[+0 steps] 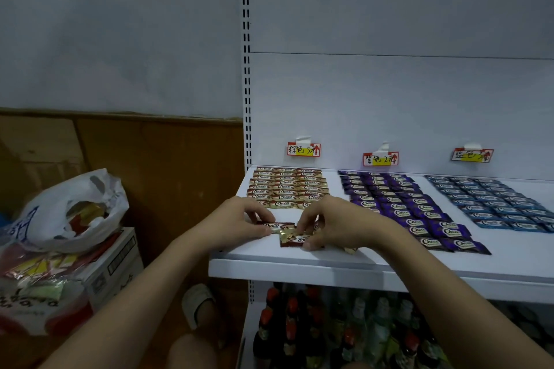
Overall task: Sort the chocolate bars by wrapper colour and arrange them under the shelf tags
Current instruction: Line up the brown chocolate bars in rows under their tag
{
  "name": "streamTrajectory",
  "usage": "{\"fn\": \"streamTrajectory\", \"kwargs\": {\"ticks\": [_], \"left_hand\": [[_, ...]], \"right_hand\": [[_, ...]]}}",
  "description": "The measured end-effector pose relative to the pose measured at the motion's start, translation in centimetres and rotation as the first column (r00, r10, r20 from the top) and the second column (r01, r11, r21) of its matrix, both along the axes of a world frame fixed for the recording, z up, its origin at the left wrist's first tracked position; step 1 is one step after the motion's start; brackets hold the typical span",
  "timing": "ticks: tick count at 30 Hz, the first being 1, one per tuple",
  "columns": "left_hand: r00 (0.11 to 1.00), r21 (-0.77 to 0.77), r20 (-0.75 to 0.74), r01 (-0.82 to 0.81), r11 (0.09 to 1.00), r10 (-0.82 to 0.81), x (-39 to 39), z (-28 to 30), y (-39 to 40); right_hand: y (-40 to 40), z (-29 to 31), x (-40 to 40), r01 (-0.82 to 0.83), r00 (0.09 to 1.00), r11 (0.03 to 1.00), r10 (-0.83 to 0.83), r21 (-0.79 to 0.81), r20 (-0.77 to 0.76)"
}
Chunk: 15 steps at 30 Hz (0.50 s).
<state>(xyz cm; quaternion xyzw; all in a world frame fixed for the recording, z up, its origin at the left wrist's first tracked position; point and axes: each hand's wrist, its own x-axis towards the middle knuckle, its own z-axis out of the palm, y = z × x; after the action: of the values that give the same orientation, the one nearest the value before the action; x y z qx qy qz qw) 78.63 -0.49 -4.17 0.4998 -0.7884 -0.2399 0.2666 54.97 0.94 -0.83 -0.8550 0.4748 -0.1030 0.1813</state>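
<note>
head view: each hand's grip pinches one brown bar, left hand on brown bar, right hand on second brown bar.

White shelf carries brown bars, purple bars, blue bars in rows.

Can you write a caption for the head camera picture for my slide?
Two hands, left hand and right hand, place brown chocolate bars on the white shelf.
</note>
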Motion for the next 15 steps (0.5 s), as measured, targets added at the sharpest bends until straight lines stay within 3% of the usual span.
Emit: {"fn": "streamTrajectory", "kwargs": {"ticks": [4,12,15], "left_hand": [[0.999,0.072,-0.045,-0.027,0.997,0.030,0.2,0.9,-0.2],[0.987,0.135,-0.138,-0.069,0.988,0.087,1.8,2.1,-1.1],[0.967,0.109,-0.201,-0.134,0.985,0.154,2.6,1.7,-1.9]], "right_hand": [[0.0,0.2,0.3,0.022,1.000,1.000,-0.022,0.004,0.014],[-0.9,1.6,-0.2,0.040,0.964,0.996,-0.058,0.076,0.259],[-1.6,1.4,0.0,0.064,0.892,0.984,-0.132,0.168,0.432]]}}
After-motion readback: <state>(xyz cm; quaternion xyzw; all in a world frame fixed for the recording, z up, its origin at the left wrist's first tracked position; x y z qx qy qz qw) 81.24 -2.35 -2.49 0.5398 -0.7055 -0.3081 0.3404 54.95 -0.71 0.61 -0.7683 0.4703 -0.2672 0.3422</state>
